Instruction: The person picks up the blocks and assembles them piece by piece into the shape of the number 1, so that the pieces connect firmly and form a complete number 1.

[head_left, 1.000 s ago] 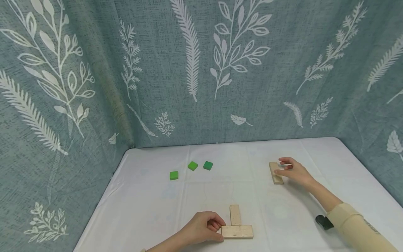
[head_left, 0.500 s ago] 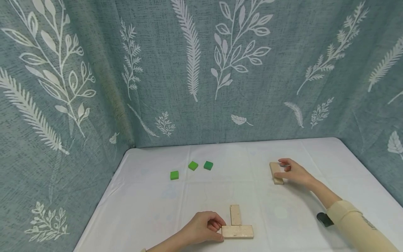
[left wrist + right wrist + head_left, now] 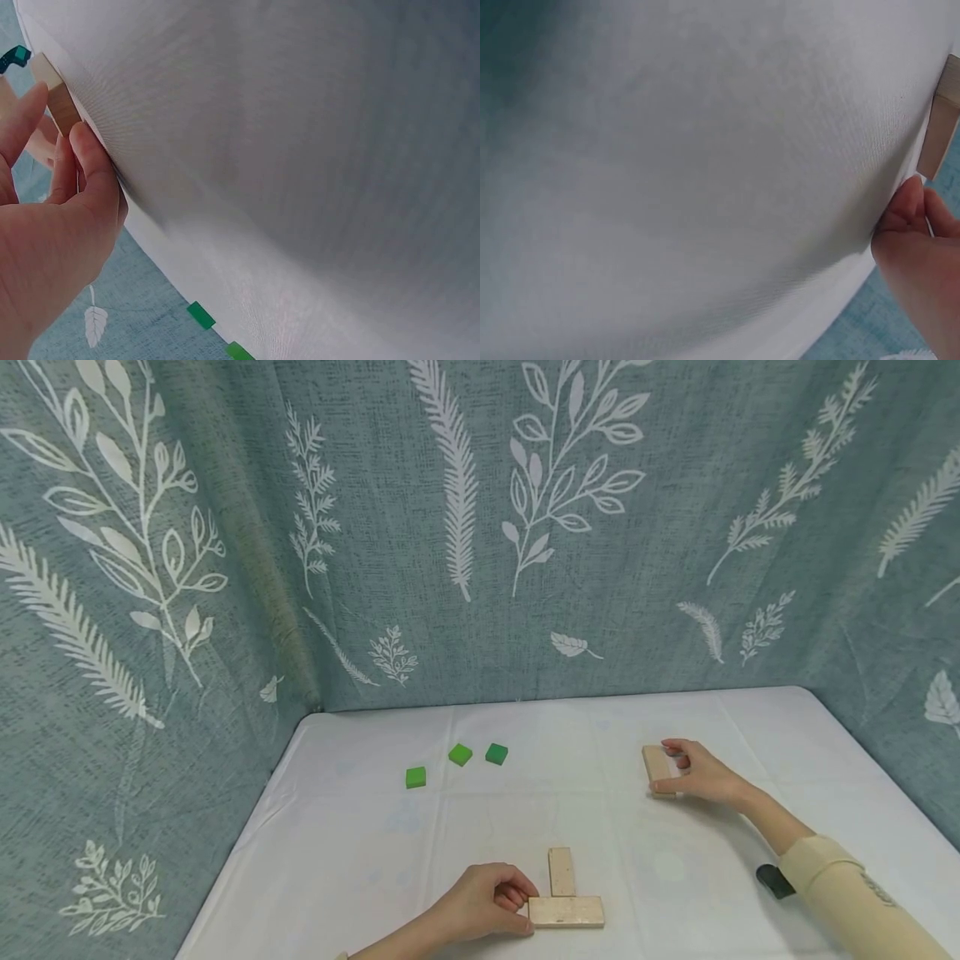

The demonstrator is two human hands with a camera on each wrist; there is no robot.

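My left hand (image 3: 491,902) holds the left end of a pale wooden block (image 3: 566,912), which lies crosswise near the front of the table. The left wrist view shows its thumb and fingertips at the end of that block (image 3: 64,109). Against its far side a second wooden block (image 3: 560,872) stands out lengthwise, the two forming an upside-down T. Farther off at the right, a third wooden block (image 3: 657,766) lies under my right hand (image 3: 701,774), thumb at its near end and fingers by its far end. In the right wrist view a block (image 3: 939,142) shows beyond the fingers.
Several small green pieces lie toward the back left: two light green squares (image 3: 416,777) and a darker green one (image 3: 497,754). A black object (image 3: 775,881) sits partly behind the right sleeve (image 3: 847,893). A patterned blue-green curtain (image 3: 480,527) surrounds the white table (image 3: 337,843).
My right thumb has moved down along the third block to its near end, and the fingers spread toward its far end. My left hand and the two joined blocks stay put.
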